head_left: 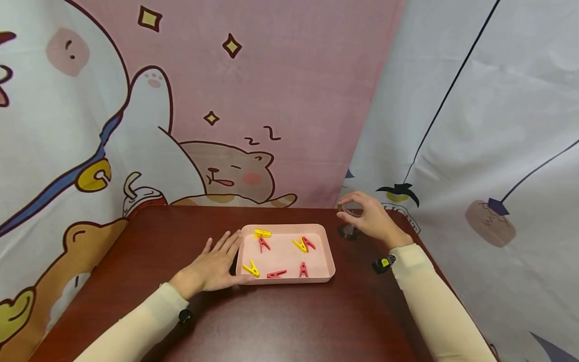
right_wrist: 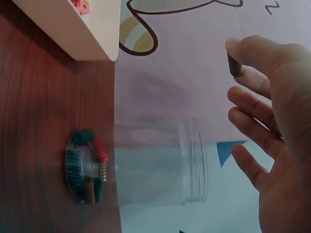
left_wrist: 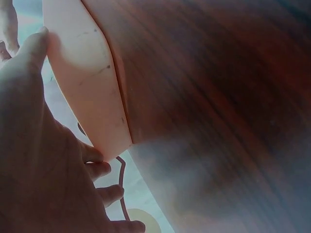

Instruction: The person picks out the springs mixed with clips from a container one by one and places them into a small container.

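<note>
My right hand (head_left: 373, 218) pinches a small dark coil spring (right_wrist: 235, 65) between thumb and index finger, while its other fingers are spread loosely. Just beyond the mouth of a clear jar (right_wrist: 150, 165), the spring is held in the air. Several springs (right_wrist: 99, 148) in green, red and brassy tones lie at the jar's bottom. My left hand (head_left: 210, 266) rests with straight fingers at the left side of a pink tray (head_left: 285, 281), its thumb touching the front rim. Inside the tray are red clips (head_left: 303, 270) and yellow clips (head_left: 251, 269), scattered about.
Tray and jar stand on a dark reddish-brown wooden table (head_left: 289, 322), the jar to the right of the tray. Behind the table hangs a printed cloth (head_left: 294, 90) with cartoon animals, and another stretch of it runs along the right side.
</note>
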The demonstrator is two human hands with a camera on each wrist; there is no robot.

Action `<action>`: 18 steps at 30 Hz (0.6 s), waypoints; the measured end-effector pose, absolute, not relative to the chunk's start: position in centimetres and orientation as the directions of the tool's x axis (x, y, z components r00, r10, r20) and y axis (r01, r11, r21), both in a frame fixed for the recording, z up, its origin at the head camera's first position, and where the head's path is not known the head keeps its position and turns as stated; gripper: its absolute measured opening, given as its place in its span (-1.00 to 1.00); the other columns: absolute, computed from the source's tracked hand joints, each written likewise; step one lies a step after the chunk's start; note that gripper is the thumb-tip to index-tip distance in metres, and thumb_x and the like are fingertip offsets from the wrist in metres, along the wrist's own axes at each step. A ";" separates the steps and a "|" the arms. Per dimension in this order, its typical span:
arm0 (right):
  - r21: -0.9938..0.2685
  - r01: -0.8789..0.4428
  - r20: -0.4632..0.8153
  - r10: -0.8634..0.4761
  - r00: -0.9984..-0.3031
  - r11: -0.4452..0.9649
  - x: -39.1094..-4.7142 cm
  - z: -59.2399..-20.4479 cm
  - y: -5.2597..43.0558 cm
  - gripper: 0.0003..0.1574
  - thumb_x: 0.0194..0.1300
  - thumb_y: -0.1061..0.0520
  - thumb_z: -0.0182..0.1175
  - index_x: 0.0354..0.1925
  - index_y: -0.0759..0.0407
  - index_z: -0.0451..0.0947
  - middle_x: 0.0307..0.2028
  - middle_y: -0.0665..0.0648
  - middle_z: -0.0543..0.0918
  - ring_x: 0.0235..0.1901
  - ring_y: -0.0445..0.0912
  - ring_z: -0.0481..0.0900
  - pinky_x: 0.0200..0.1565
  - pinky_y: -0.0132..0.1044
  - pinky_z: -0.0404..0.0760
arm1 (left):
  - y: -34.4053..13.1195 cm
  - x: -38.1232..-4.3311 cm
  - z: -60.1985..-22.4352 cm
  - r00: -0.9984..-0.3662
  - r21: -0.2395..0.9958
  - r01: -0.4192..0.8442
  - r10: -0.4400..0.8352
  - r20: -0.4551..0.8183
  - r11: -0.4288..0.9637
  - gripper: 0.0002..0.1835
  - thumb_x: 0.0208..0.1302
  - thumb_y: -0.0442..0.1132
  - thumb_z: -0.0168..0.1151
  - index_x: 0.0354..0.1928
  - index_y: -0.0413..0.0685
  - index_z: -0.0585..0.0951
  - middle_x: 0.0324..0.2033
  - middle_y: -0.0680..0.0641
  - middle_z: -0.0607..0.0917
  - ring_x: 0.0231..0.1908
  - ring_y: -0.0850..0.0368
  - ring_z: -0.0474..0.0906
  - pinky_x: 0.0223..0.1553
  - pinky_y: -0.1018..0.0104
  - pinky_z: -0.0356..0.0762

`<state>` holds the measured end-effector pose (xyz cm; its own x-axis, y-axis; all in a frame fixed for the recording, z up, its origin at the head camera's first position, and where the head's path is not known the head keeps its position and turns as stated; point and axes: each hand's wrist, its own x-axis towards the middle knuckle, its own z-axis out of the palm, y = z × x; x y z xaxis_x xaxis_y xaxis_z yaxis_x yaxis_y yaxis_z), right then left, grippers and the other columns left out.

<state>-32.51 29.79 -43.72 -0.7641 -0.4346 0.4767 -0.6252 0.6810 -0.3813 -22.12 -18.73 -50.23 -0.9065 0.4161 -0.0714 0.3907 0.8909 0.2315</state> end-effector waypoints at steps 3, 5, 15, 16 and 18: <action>-0.386 -0.615 0.490 -0.412 -0.768 0.688 -32.7 -43.9 30.4 -0.59 0.46 0.10 0.67 0.18 0.17 0.83 0.19 0.19 0.86 0.26 0.20 0.82 0.33 0.31 0.79 | -18.8 -22.1 -50.2 -0.906 0.235 0.390 0.416 -0.072 0.890 0.46 0.38 0.79 0.18 0.93 -0.11 0.02 0.94 -0.18 0.01 0.90 -0.37 -0.01 0.77 -0.71 -0.05; -0.393 -0.608 0.495 -0.399 -0.772 0.689 -32.7 -44.0 30.9 -0.60 0.46 0.11 0.67 0.17 0.18 0.84 0.19 0.21 0.87 0.28 0.24 0.81 0.36 0.36 0.75 | -18.8 -22.1 -50.2 -0.906 0.240 0.390 0.417 -0.073 0.889 0.46 0.38 0.79 0.18 0.93 -0.12 0.02 0.94 -0.18 0.01 0.90 -0.37 -0.02 0.77 -0.71 -0.06; -0.443 -0.513 0.480 -0.288 -0.828 0.736 -32.8 -44.7 32.6 -0.62 0.49 0.08 0.65 0.18 0.14 0.84 0.20 0.21 0.86 0.20 0.20 0.81 0.13 0.30 0.80 | -18.7 -22.0 -50.2 -0.906 0.243 0.387 0.416 -0.080 0.890 0.45 0.38 0.79 0.17 0.93 -0.12 0.03 0.94 -0.17 0.01 0.91 -0.36 -0.03 0.78 -0.69 -0.07; -0.441 -0.510 0.485 -0.282 -0.828 0.738 -32.8 -44.8 32.7 -0.62 0.50 0.09 0.65 0.18 0.15 0.84 0.20 0.23 0.86 0.19 0.22 0.81 0.12 0.32 0.80 | -18.7 -21.9 -50.2 -0.905 0.244 0.387 0.417 -0.081 0.889 0.45 0.38 0.79 0.18 0.93 -0.12 0.03 0.94 -0.18 0.01 0.91 -0.36 -0.03 0.78 -0.70 -0.07; -0.447 -0.496 0.489 -0.261 -0.832 0.744 -32.8 -45.0 33.0 -0.62 0.49 0.10 0.65 0.17 0.17 0.84 0.21 0.25 0.85 0.20 0.24 0.80 0.14 0.32 0.81 | -18.7 -21.9 -50.2 -0.905 0.242 0.388 0.417 -0.082 0.889 0.45 0.38 0.79 0.17 0.92 -0.13 0.04 0.94 -0.18 0.01 0.91 -0.36 -0.03 0.78 -0.69 -0.07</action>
<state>-32.79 33.00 -45.00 -0.8325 -0.2615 0.4885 -0.4963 0.7439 -0.4475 -21.92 -18.68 -50.22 -0.9051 0.4172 -0.0820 0.3880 0.8894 0.2418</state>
